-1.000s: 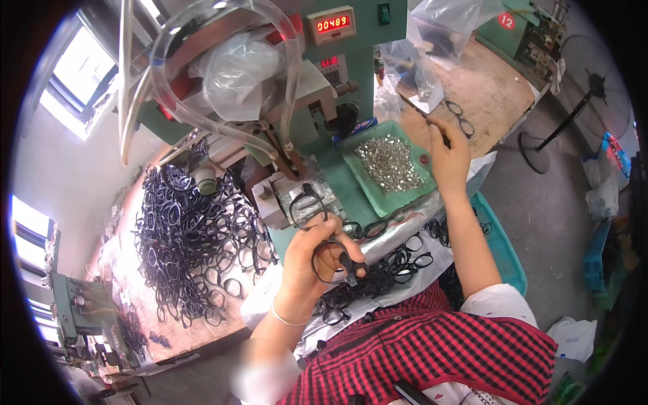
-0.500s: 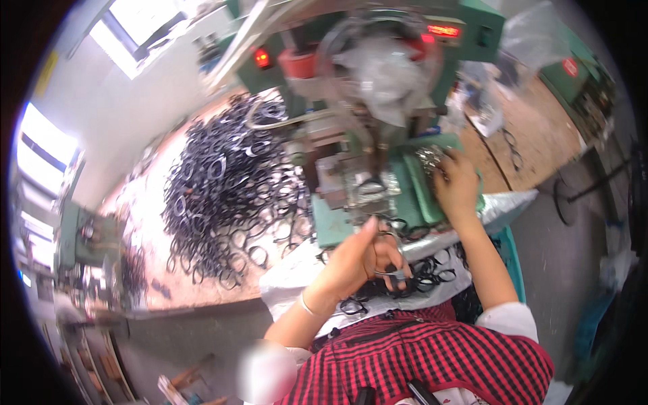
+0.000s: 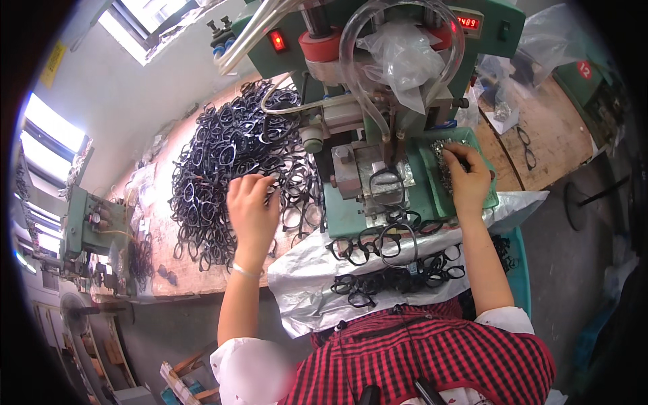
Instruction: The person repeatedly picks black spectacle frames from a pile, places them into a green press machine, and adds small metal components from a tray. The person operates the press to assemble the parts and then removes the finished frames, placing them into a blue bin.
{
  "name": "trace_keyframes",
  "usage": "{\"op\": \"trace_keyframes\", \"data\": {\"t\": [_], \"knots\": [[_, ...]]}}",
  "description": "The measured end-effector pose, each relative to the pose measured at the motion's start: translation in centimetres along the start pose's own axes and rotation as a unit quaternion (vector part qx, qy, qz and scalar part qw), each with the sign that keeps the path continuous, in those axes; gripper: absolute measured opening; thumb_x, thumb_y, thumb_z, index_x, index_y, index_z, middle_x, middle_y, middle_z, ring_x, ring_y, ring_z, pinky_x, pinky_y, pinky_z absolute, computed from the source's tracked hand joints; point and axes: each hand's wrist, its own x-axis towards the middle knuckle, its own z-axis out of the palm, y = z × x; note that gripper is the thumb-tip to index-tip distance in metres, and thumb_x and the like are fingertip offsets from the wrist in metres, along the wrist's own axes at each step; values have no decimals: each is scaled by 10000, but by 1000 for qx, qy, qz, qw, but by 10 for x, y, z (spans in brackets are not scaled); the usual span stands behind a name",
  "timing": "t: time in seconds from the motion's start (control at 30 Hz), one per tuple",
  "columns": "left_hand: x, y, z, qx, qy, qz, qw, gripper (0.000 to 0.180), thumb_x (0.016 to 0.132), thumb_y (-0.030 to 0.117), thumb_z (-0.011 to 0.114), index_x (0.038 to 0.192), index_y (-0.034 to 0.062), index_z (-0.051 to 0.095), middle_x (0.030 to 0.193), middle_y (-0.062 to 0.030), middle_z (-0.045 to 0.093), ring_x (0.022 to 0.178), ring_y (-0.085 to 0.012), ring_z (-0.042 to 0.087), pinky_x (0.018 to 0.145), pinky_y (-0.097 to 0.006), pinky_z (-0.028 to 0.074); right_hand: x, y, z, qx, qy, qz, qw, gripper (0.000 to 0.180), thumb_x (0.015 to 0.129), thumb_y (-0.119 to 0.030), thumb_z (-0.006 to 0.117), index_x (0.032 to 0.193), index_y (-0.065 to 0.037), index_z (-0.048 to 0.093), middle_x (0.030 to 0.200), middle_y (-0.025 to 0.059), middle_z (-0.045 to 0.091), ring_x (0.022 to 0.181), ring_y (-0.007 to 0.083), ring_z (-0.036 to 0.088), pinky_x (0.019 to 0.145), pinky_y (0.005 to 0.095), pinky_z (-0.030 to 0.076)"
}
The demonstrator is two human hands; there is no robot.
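My left hand [image 3: 254, 212] is over the right side of a large pile of dark eyeglass frames [image 3: 226, 152]. Its fingers are bent but apart, and no frame shows clearly in them. My right hand [image 3: 467, 179] reaches into a green tray [image 3: 487, 201] of small shiny metal parts [image 3: 440, 154]. Its fingertips are drawn together among the parts; what they pinch is too small to make out. Between the hands, one eyeglass frame [image 3: 387, 189] stands at the work spot of a green press machine [image 3: 345, 219], apart from both hands.
More dark frames [image 3: 425, 273] lie on silver sheeting [image 3: 297, 287] in front of the machine, above my checked apron. A turquoise bin [image 3: 518, 270] stands at the right. Clear hoses and a plastic bag [image 3: 405, 64] hang over the work spot. Another green machine [image 3: 94, 226] is far left.
My left hand has moved left from the front of the press to the pile, letting go of a dark eyeglass frame. My right hand stays in the tray.
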Motion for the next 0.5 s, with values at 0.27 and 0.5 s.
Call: {"op": "trace_keyframes", "data": {"t": [0.27, 0.5], "knots": [[-44, -31, 57, -24, 56, -143, 988, 118, 800, 119, 707, 864, 34, 656, 921, -137, 608, 840, -278, 620, 724, -384, 498, -33, 20, -66, -210, 22, -66, 975, 142, 860, -26, 700, 997, -11, 732, 969, 112, 712, 931, 216, 674, 860, 314, 498], [-87, -55, 5, -200, -99, -384, 896, 218, 956, 175, 571, 818, 8, 592, 645, -53, 630, 573, -136, 575, 570, -301, 469, -46, 2, -105, -158, 14, 2, 987, 135, 800, 18, 711, 931, -8, 732, 931, 100, 709, 899, 227, 668, 823, 321, 502]]}}
